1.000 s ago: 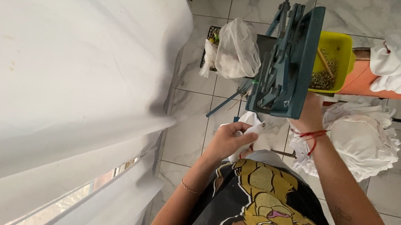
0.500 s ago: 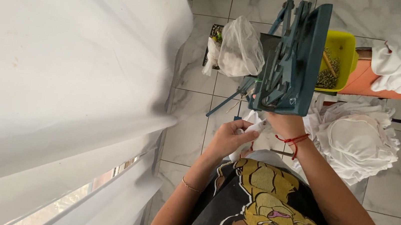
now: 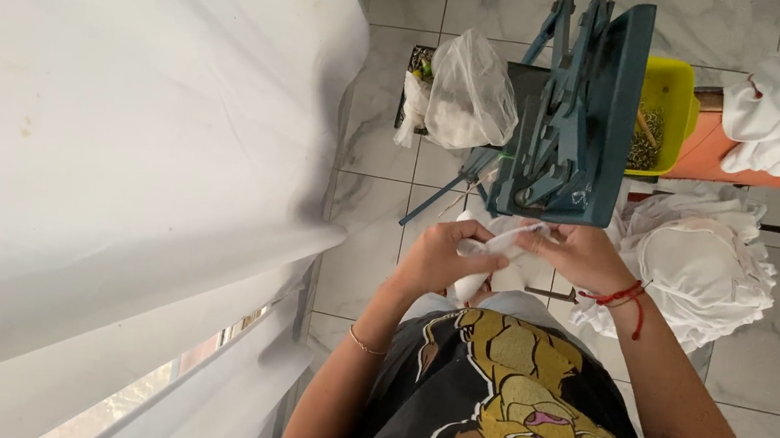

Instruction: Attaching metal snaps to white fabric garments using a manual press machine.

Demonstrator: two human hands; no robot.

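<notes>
Head view: the left hand [image 3: 440, 254] is closed around a small white piece of soft fabric [image 3: 495, 260], and the right hand [image 3: 582, 256] pinches its upper edge, so the piece is stretched between both hands just in front of the dark teal metal press tool [image 3: 572, 122]. A heap of similar white fabric pieces [image 3: 697, 269] lies beside the right wrist, within easy reach.
</notes>
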